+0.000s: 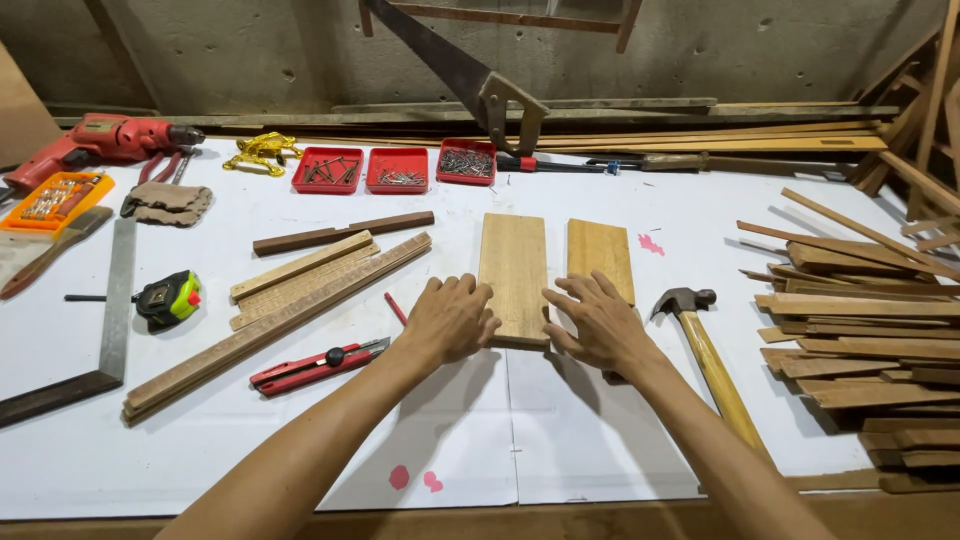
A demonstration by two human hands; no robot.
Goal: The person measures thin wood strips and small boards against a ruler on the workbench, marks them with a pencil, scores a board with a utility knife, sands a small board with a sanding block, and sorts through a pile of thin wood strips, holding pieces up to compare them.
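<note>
Two flat wooden boards lie side by side on the white-covered table. My left hand (450,318) rests on the near left edge of the longer board (513,265), fingers spread and touching it. My right hand (598,320) lies over the near end of the shorter board (601,258), fingers apart, reaching toward the gap between the boards. Neither hand grips anything. A red pencil (396,309) lies just left of my left hand.
A hammer (702,345) lies right of my right hand, a red utility knife (318,366) and long wood strips (290,295) to the left. Tape measure (170,299), steel square (112,310), red drill (105,140), three red trays of nails (397,168), handsaw (470,80), scrap wood pile (860,340).
</note>
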